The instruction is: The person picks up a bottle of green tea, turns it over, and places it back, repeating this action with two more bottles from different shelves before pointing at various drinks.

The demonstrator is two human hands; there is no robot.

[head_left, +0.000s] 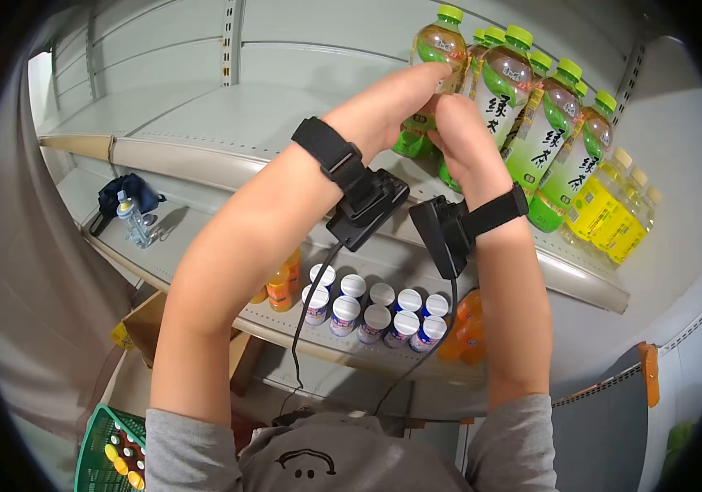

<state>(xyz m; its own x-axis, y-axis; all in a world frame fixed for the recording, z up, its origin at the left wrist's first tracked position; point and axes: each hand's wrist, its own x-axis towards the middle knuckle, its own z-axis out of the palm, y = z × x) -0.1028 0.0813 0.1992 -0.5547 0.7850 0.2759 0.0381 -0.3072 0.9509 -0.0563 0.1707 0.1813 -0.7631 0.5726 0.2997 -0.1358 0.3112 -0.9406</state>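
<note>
Both hands are raised to the upper shelf (228, 123), where a row of green tea bottles (544, 143) stands at the right. The left hand (392, 102) is closed around the leftmost bottle (435, 49), fingers wrapped over its front so the label is mostly hidden. The right hand (466, 139) grips the same bottle lower down, near its base (how tightly, I cannot tell). The bottle stands upright on the shelf, touching its neighbours. Yellow bottles (613, 217) stand further right. On the shelf below are white-capped jars (375, 312) and orange bottles (281, 283). A green basket (105, 451) sits at the lower left.
</note>
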